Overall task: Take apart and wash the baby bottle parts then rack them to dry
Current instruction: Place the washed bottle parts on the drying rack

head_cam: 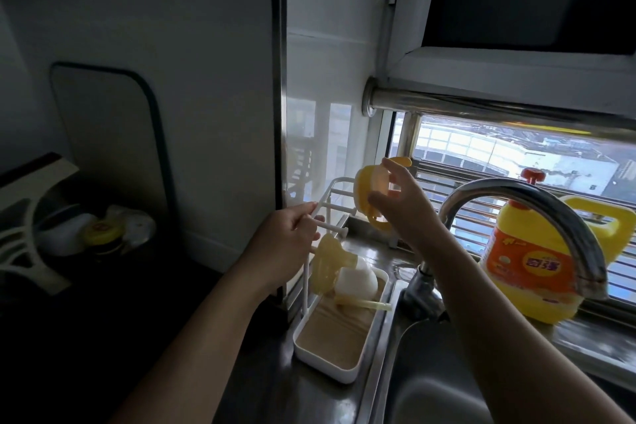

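Note:
My right hand (402,206) holds a yellow bottle collar with side handles (370,189) up above the back of the white drying rack (335,189). My left hand (292,234) grips a white rail at the rack's left side. In the rack's white tray (344,375) lie a translucent yellow bottle part (327,262), a white rounded part (356,280) and a pale yellow straw (371,305).
The chrome tap (516,210) arches over the steel sink (437,396) on the right. A yellow and orange detergent jug (537,262) stands on the window sill. At the dim left stand a jar with a yellow lid (101,234) and other dishes.

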